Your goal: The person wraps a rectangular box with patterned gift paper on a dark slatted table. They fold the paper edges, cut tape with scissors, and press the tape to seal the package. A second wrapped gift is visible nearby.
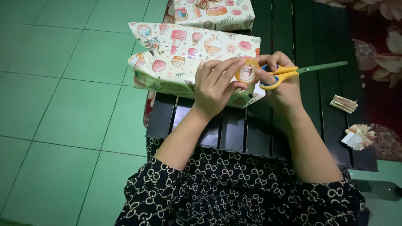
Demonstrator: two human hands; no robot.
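My left hand holds a small roll of clear tape with its fingertips, above the near end of a box wrapped in cream patterned paper. My right hand also pinches the roll while its fingers sit in the yellow-and-blue handles of a pair of scissors. The scissor blades point to the right, away from the box. The wrapped box lies on a low black slatted table, its left end folded into a point that overhangs the table's edge.
A second wrapped box lies at the table's far edge. Two folded paper scraps rest at the table's right side. Green floor tiles spread to the left; a dark floral rug lies on the right.
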